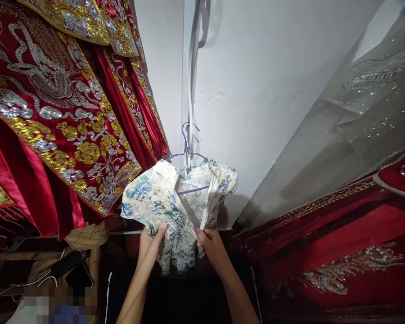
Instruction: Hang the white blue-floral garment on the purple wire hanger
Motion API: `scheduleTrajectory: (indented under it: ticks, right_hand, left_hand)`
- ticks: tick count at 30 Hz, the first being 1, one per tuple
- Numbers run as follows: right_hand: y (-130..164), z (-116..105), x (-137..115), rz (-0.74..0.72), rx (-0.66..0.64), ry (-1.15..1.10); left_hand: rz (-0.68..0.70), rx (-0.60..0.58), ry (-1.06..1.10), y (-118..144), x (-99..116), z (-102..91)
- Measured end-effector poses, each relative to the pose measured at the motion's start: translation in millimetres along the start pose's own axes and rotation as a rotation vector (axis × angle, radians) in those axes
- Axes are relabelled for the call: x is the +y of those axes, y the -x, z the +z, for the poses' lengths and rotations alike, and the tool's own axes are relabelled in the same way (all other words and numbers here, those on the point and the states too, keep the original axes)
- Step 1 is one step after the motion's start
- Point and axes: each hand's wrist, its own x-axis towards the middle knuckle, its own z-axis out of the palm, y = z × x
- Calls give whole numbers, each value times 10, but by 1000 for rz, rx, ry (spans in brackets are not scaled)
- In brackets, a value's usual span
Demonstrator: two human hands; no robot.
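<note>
A short-sleeved blouse (148, 191), thin white cloth printed with blue flowers, hangs wrinkled and open-fronted on a slim purple hanger (186, 150), shoulders over its sloping edges. The right hand (210, 242) pinches the front edge; the left hand (152, 244) clamps the side, thumb outside, fingers probably tucked behind.
</note>
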Motion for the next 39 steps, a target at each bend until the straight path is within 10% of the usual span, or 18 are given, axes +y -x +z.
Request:
scheduleTrajectory:
  ticks: [4,11,24,39]
  right_hand:
    - [-8,-9,-22,17,-21,35]
    - [20,110,-69,42,-78,44]
    - [23,126,-110,35,-58,-154]
    - [-678,16,-1752,-393,51,-237]
  left_hand:
    - [400,360,-153,246,-195,205]
    - [453,-438,-228,524,-118,556]
    - [453,-445,-247,428,-55,500]
    - [529,-656,-462,285,189,493]
